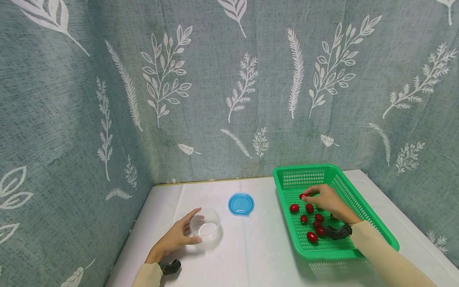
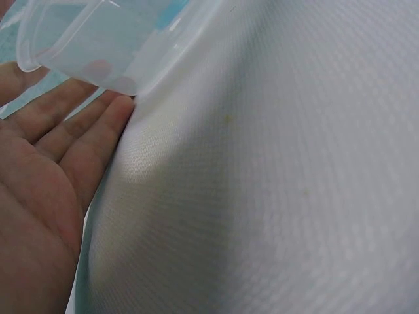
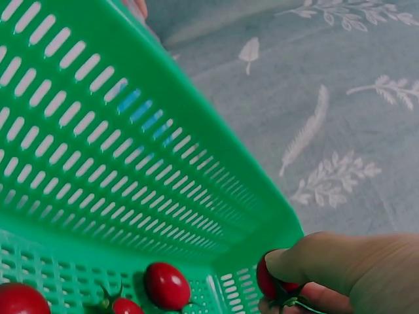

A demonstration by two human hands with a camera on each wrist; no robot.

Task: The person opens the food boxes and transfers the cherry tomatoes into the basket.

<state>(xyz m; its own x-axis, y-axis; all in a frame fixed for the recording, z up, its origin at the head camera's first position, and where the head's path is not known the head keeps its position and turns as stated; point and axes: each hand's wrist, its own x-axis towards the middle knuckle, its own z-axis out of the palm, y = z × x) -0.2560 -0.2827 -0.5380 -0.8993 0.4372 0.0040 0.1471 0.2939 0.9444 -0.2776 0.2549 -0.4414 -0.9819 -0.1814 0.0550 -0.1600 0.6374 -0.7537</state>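
Observation:
A green slotted basket (image 1: pixel 373 223) stands at the right of the white table and holds several red cherry tomatoes (image 1: pixel 311 236). My right hand (image 1: pixel 328 201) reaches into it and pinches one tomato (image 3: pixel 273 282) between thumb and fingers near the far wall (image 3: pixel 118 150). More tomatoes (image 3: pixel 165 285) lie on the basket floor. At the left, my left hand (image 1: pixel 179 235) cups a small clear plastic bowl (image 1: pixel 205 224) from its left side, thumb and fingers along the wall. In the left wrist view my fingers (image 2: pixel 98 134) lie straight against the bowl (image 2: pixel 111 39).
A round blue lid (image 1: pixel 241 204) lies on the table between bowl and basket. A leaf-patterned grey-green curtain (image 1: pixel 229 87) closes off the back and both sides. The white table cover (image 1: pixel 258 255) stretches between the two hands.

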